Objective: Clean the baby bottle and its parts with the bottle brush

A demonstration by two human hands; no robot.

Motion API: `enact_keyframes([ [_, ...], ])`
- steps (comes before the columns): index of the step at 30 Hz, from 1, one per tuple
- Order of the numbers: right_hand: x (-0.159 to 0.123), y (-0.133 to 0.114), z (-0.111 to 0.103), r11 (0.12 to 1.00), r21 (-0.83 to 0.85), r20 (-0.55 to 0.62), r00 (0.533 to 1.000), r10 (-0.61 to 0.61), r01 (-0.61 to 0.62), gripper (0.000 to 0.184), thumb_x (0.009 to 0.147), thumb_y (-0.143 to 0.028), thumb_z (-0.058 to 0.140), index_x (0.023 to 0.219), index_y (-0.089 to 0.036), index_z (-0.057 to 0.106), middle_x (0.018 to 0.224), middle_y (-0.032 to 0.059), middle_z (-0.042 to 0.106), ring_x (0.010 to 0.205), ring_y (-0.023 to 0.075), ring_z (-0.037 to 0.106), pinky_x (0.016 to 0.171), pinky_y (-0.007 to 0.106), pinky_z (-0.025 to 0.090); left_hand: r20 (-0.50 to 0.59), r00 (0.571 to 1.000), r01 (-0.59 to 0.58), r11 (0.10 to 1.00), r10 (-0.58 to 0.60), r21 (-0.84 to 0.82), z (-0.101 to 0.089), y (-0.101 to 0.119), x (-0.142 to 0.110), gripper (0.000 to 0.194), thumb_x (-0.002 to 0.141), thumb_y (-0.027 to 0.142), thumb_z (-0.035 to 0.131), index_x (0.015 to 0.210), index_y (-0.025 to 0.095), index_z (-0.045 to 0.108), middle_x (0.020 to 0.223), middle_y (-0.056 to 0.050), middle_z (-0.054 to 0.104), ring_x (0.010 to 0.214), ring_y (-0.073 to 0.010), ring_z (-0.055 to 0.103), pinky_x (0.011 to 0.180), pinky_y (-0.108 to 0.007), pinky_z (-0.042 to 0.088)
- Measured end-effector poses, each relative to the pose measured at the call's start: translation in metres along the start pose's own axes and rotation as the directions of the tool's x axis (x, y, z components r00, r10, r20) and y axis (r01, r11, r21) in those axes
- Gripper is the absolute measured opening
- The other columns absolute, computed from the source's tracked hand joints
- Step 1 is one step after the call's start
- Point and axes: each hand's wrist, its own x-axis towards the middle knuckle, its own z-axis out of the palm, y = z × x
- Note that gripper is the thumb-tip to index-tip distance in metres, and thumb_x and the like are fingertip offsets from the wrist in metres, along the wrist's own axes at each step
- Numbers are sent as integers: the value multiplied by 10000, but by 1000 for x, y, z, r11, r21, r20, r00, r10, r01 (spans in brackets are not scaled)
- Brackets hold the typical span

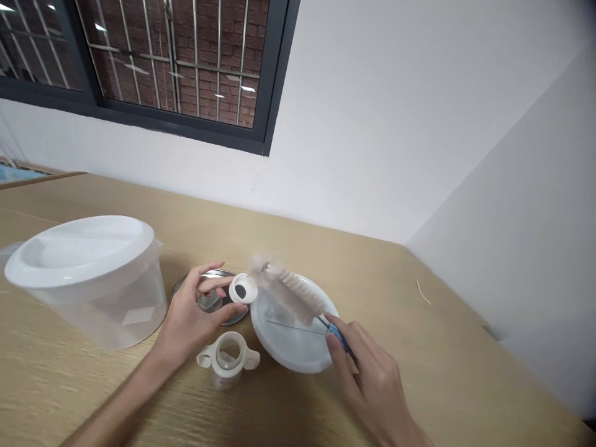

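Note:
In my left hand is a small white bottle collar ring, pinched between thumb and fingers with its round hole facing me. My right hand grips the blue handle of a bottle brush. The brush's pale bristles, blurred at the tip, reach close to the ring; whether they touch it I cannot tell. Under the brush lies a round white basin with a thin wire-like line visible in it. A clear baby bottle with two white side handles stands open at the top, just below my left hand.
A large translucent container with a white lid stands on the left. Behind my left hand is a shiny metal dish, partly hidden. The wooden table meets a white wall, with a barred window above.

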Motion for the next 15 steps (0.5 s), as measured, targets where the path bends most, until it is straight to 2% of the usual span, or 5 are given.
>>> enact_keyframes([
  [3, -1, 0, 2, 988, -127, -34, 995, -95, 90, 327, 1038, -215, 541, 1339, -103, 607, 772, 15, 596, 560, 99, 529, 542, 239, 384, 13, 999, -40, 999, 40, 3, 0, -2, -1, 759, 673, 399, 905, 1306, 270, 506, 1067, -53, 814, 911, -232, 639, 967, -437, 461],
  [6, -2, 4, 1, 964, -261, -102, 991, -86, 56, 302, 1035, -229, 561, 1296, -100, 642, 743, 9, 608, 529, 95, 515, 529, 250, 368, 26, 998, -58, 998, 58, -10, 0, -1, -1, 749, 681, 386, 896, 1303, 259, 498, 1093, -69, 810, 903, -233, 642, 980, -450, 461],
  [8, -3, 5, -1, 972, -233, -134, 989, -59, 26, 285, 1033, -219, 558, 1273, -100, 655, 730, 9, 606, 527, 95, 520, 527, 243, 383, 25, 998, -64, 998, 64, -5, 0, 1, -1, 739, 681, 377, 893, 1294, 255, 499, 1084, -70, 811, 887, -234, 643, 976, -454, 465],
  [11, -7, 0, -2, 997, -76, -129, 991, -26, 16, 320, 1018, -181, 556, 1320, -103, 629, 738, 21, 607, 549, 106, 541, 525, 230, 415, 26, 996, -83, 996, 83, 14, 0, 2, -1, 724, 690, 375, 890, 1288, 255, 501, 1058, -61, 815, 878, -232, 647, 982, -451, 466],
  [15, -12, -4, 1, 996, -48, -66, 994, -84, 81, 431, 985, -142, 590, 1415, -147, 573, 722, 11, 603, 553, 111, 541, 527, 224, 425, 22, 994, -107, 994, 107, 30, 0, 0, 0, 724, 698, 374, 894, 1294, 259, 501, 1046, -58, 816, 881, -234, 650, 946, -429, 480],
])
